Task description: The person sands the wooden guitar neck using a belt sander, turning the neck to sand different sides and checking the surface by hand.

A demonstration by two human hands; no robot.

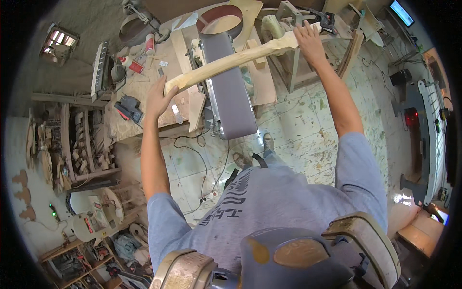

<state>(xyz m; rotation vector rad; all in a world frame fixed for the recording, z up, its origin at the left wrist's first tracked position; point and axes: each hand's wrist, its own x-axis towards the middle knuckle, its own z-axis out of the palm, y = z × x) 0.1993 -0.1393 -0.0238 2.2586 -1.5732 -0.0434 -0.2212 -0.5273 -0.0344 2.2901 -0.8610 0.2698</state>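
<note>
I hold a long, shaped piece of pale wood (236, 60) crosswise over the grey belt of a belt sander (232, 106); whether it touches the belt I cannot tell. My left hand (161, 96) grips its left end, thumb along the near side. My right hand (310, 43) is closed on its right end, higher in the picture and further from me. Behind the belt is a round metal hood (219, 12). Flat boards (185, 58) lie beside the sander, and a short round log (273, 26) stands near my right hand.
The workbench (144, 84) holds red-and-white bottles (130, 65) and a black power tool (129, 110). A second black tool (326, 21) is at the right. Cables (202, 144) cross the tiled floor (308, 139) by my feet. A scrap-wood rack (72, 139) stands left, a screen (402, 13) upper right.
</note>
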